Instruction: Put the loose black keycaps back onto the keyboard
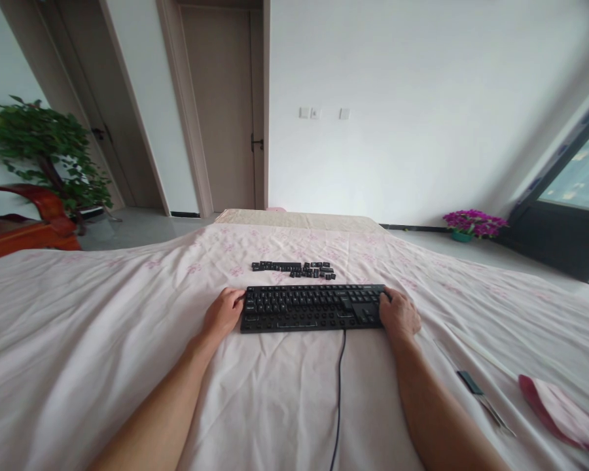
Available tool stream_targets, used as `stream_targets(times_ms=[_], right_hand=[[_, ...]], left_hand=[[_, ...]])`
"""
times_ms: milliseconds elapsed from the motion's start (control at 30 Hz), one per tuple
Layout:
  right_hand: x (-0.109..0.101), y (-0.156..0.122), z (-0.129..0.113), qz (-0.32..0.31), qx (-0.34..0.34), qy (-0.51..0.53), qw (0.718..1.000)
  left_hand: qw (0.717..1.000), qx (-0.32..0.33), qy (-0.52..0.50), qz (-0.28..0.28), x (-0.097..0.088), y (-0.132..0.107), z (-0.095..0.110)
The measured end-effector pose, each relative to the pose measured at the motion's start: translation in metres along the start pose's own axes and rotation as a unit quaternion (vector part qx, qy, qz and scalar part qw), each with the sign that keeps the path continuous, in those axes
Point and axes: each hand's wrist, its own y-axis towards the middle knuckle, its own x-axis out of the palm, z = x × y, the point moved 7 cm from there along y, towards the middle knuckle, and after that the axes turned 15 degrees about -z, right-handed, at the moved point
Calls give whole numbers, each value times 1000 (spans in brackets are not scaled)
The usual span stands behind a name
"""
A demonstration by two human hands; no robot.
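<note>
A black keyboard [314,306] lies crosswise on the cloth in front of me. Keycaps are off along its near rows and over part of its right end, where bare key stems show. My left hand [226,311] grips the left end, fingers closed on the edge. On the opposite end, my right hand [401,314] is closed too, its thumb over the top right. Just beyond the keyboard lie several loose black keycaps [287,265] in uneven rows. A black cable [339,392] runs from the near edge towards me between my forearms.
A small tool with a dark handle [470,382] and metal wire prongs lies right of my forearm. Beside it is a pink and white folded cloth [564,412]. A pale flowered cloth [127,314] covers the surface in wrinkles. A wooden armrest [49,209] stands far left.
</note>
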Motion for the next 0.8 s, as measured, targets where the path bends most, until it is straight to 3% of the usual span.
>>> stream_targets(times_ms=[500,633,800], right_hand=[[-1,0,-1,-3,-6,9,1000],[0,1,0,-6,-5,11,1000],[0,1,0,-5,-3,10,1000]], left_hand=[[1000,-1,-3,0,-2,-1,3],[1000,-9,-13,-7,-7,-5,13],[997,-68,23,-18,-8,-12,29]])
